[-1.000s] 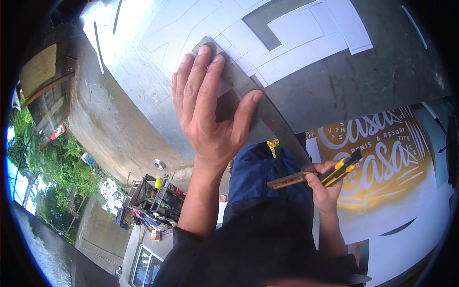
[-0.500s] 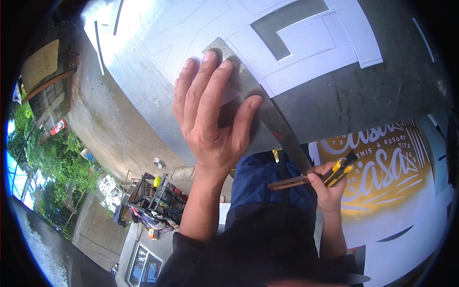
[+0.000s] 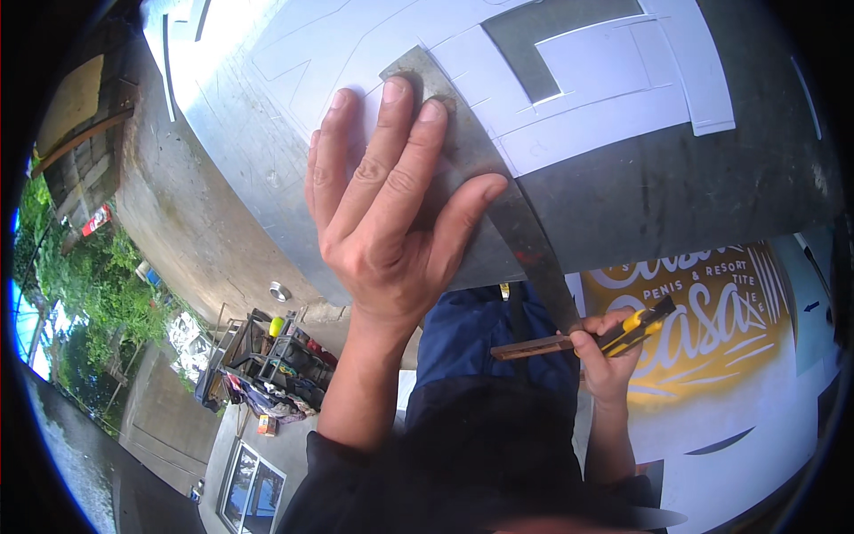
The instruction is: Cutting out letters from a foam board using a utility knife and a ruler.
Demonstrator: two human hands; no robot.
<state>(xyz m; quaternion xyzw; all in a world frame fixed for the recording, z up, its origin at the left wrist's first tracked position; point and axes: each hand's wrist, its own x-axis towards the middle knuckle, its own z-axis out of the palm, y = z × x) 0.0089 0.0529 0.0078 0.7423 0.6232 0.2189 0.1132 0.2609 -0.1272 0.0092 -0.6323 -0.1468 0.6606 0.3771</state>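
Note:
A steel carpenter's square (image 3: 525,236) lies with its long blade slanting over a white paper sheet (image 3: 614,76) that bears drawn lines and a cut-out. Flat across the blade's far end and the paper, my left hand (image 3: 391,218) presses down with fingers spread and thumb apart. The square's near corner juts past the table edge, its short arm pointing left over my lap. My right hand (image 3: 609,360) grips that corner and also holds a yellow and black utility knife (image 3: 636,329), pointing up and right. The fingers partly cover the knife's handle.
The paper lies on a grey metal-topped table (image 3: 667,187). Below its right side is a yellow and white lettered panel (image 3: 703,347). Narrow paper strips (image 3: 169,71) lie at the far left. A rack of cluttered goods (image 3: 276,365) stands on the floor to the left.
In the view, the paper and my left hand's fingertips sit slightly farther right. The square's blade stands a little steeper, and my left fingers are spread wider. My right hand keeps its grip.

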